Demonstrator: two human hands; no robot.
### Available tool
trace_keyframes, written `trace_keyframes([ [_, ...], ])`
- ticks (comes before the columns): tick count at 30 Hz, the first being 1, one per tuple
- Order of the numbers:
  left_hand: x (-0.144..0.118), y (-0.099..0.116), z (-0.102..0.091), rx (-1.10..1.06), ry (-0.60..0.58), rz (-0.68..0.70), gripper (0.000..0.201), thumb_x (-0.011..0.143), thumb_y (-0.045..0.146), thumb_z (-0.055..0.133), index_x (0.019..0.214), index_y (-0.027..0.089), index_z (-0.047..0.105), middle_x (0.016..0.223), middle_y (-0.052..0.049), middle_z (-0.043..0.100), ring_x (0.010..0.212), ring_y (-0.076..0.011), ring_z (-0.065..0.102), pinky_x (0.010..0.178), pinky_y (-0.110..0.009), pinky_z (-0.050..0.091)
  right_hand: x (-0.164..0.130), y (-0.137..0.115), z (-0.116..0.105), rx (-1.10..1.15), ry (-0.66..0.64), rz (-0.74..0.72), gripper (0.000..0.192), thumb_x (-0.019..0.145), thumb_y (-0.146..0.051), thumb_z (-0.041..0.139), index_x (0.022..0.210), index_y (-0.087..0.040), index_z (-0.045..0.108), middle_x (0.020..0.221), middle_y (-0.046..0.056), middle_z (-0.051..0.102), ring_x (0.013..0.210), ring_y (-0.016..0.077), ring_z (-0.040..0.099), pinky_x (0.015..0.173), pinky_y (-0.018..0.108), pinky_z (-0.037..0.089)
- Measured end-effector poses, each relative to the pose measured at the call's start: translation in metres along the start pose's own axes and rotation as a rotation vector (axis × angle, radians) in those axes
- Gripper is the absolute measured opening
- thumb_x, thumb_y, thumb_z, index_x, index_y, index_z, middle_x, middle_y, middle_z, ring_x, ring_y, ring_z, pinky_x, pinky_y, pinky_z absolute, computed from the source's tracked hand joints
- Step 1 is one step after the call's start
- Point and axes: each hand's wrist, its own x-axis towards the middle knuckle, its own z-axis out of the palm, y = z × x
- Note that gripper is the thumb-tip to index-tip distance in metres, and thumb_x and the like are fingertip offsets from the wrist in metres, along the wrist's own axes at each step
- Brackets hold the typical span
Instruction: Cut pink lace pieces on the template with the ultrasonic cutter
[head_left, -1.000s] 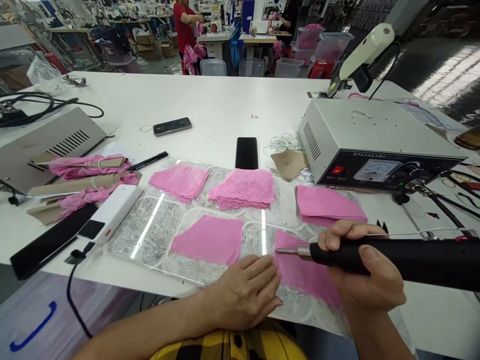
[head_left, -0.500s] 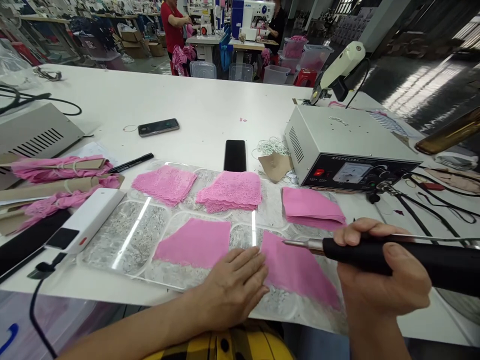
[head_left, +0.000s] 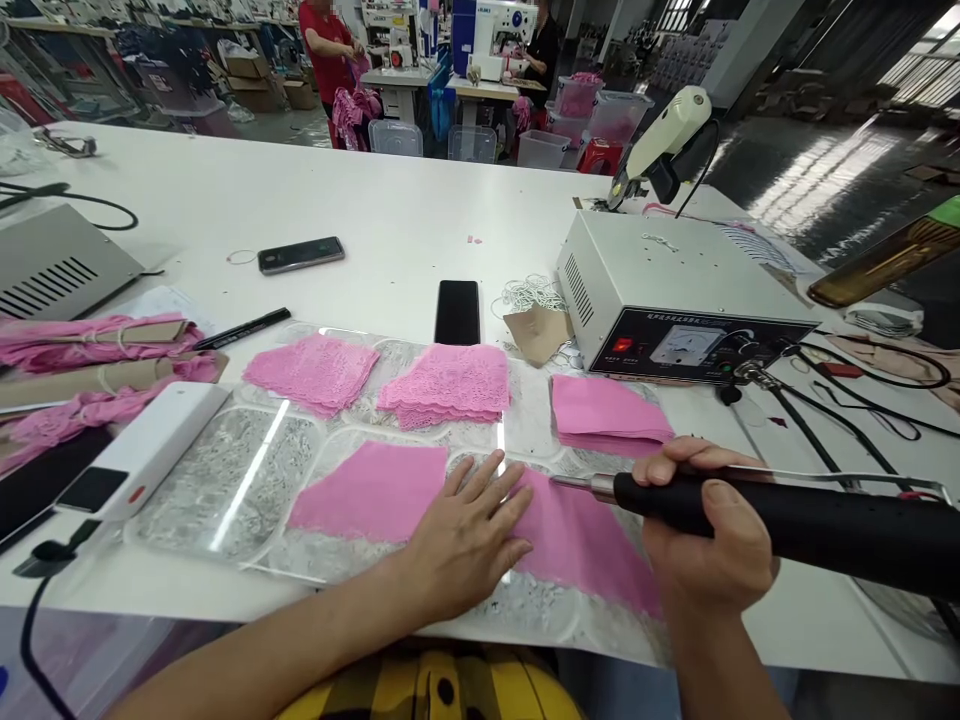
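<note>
My right hand (head_left: 709, 545) is wrapped around a black-handled tool (head_left: 832, 530) with a thin metal tip, which points left. The tip is at the upper edge of a pink fabric piece (head_left: 589, 550) on a clear template sheet (head_left: 285, 470). Whether it touches the cloth I cannot tell. My left hand (head_left: 465, 540) lies flat with fingers spread, its fingertips over this piece's left edge. To its left lies another pink fabric piece (head_left: 375, 490) with a lacy lower edge. Behind them sit two pink lace stacks, one left (head_left: 315, 372), one central (head_left: 446, 382), and a plain pink stack (head_left: 607, 412).
A grey control box (head_left: 682, 290) with a dial stands at right, cables beside it. Two phones, one black (head_left: 457, 312) and one farther left (head_left: 301, 255), lie behind the sheet. Tied pink bundles (head_left: 97, 340) and a white device (head_left: 154, 450) are at left. People work beyond the table.
My left hand has shifted slightly up and left, its fingers now spread wider. The tool's tip stays near the same fabric edge. The whole view has shifted a little.
</note>
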Motion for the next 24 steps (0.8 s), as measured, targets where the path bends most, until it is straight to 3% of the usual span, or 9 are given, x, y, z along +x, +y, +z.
trace_keyframes([
  [11, -0.001, -0.002, 0.002, -0.022, 0.025, 0.0, 0.044, 0.097, 0.042, 0.048, 0.131, 0.014, 0.055, 0.142, -0.012, 0.051, 0.136, -0.034, 0.043, 0.107, -0.053, 0.039, 0.0, 0.0, 0.003, -0.042, -0.038, -0.038, 0.01, 0.068, -0.025, 0.063, 0.073, -0.019, 0.057, 0.074, 0.0, 0.058, 0.057, 0.0121, 0.053, 0.054, 0.031, 0.049],
  [20, -0.002, -0.004, 0.001, -0.027, 0.046, 0.015, 0.041, 0.096, 0.039, 0.051, 0.129, 0.014, 0.056, 0.141, -0.012, 0.053, 0.135, -0.034, 0.044, 0.105, -0.053, 0.042, 0.012, -0.013, -0.015, -0.039, 0.18, -0.023, 0.013, 0.059, -0.028, 0.055, 0.068, -0.019, 0.057, 0.069, -0.001, 0.055, 0.053, 0.011, 0.049, 0.049, 0.028, 0.043],
  [24, -0.002, -0.005, 0.003, -0.033, 0.06, 0.008, 0.042, 0.096, 0.038, 0.051, 0.13, 0.014, 0.055, 0.142, -0.012, 0.052, 0.136, -0.0335, 0.042, 0.106, -0.052, 0.041, 0.01, -0.012, -0.022, -0.043, 0.196, -0.029, 0.013, 0.059, -0.027, 0.056, 0.069, -0.018, 0.057, 0.069, 0.0, 0.055, 0.053, 0.0108, 0.05, 0.049, 0.028, 0.044],
])
